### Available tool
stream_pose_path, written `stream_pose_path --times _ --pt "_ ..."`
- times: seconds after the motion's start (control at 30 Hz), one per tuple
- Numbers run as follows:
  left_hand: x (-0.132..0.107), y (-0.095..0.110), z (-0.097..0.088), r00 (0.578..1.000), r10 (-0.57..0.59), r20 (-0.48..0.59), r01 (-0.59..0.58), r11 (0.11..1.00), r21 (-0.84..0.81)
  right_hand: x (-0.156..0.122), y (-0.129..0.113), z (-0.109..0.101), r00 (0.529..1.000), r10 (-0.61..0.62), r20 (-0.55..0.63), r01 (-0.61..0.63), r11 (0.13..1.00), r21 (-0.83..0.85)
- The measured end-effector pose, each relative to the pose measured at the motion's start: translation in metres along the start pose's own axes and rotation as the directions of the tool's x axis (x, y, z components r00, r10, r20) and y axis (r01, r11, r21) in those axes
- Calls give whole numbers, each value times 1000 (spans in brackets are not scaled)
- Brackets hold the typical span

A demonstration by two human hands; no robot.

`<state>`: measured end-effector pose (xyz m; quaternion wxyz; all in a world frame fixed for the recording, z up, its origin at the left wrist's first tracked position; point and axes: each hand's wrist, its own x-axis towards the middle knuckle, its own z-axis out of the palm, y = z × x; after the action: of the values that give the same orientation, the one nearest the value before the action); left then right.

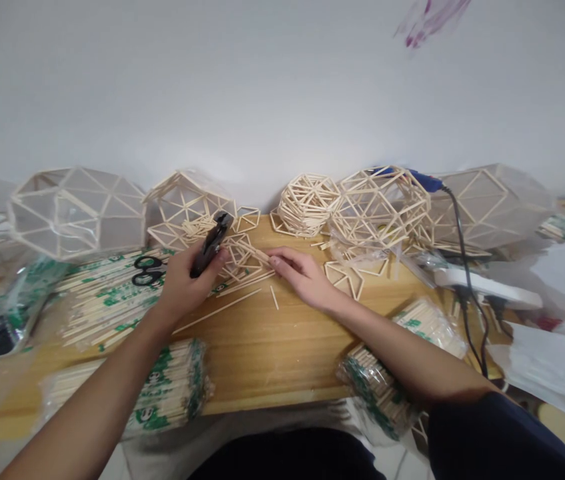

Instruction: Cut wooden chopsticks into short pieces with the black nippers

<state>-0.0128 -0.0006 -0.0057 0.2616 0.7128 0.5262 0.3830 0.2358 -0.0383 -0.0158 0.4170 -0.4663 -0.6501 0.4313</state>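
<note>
My left hand (pixel 185 285) is wrapped around a pair of black pliers (pixel 211 245), jaws pointing up and away from me. Between the thumb and fingers of my right hand (pixel 305 277) are the ends of some thin wooden sticks (pixel 258 253); how many I cannot tell. Just beyond both hands lie small stick frames (pixel 237 259). A long loose stick (pixel 217 311) and a short cut piece (pixel 275 298) rest on the wooden table (pixel 267 360). Black-handled scissors (pixel 148 272) lie left of my left hand, on wrapped chopsticks (pixel 107 300).
Stick polyhedra stand along the wall, some covered, like the left one (pixel 79 213), some bare, like the right one (pixel 379 207). A ball-shaped heap of sticks (pixel 309 203) sits between. Chopstick packs (pixel 177 387) lie near the front edge. A blue corded tool (pixel 425 181) and power strip (pixel 492 290) are right.
</note>
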Motion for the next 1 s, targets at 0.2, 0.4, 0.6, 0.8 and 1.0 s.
stream_pose_path --times 0.2,0.4,0.6,0.8,1.0 --pt "0 9 0 991 119 64 -130 967 220 0 -7 -3 999 -35 -7 36 991 130" --pt "-2 5 2 985 144 99 -167 946 279 -2 -11 -1 999 -53 10 51 990 129" --pt "-6 3 5 939 232 255 -304 907 292 -3 -11 2 998 -35 42 30 992 127" --pt "-10 4 8 920 276 279 -359 878 317 -6 -11 4 995 -7 95 -9 986 166" --pt "-11 6 8 914 271 302 -361 882 302 -5 -14 3 994 -26 102 9 987 160"
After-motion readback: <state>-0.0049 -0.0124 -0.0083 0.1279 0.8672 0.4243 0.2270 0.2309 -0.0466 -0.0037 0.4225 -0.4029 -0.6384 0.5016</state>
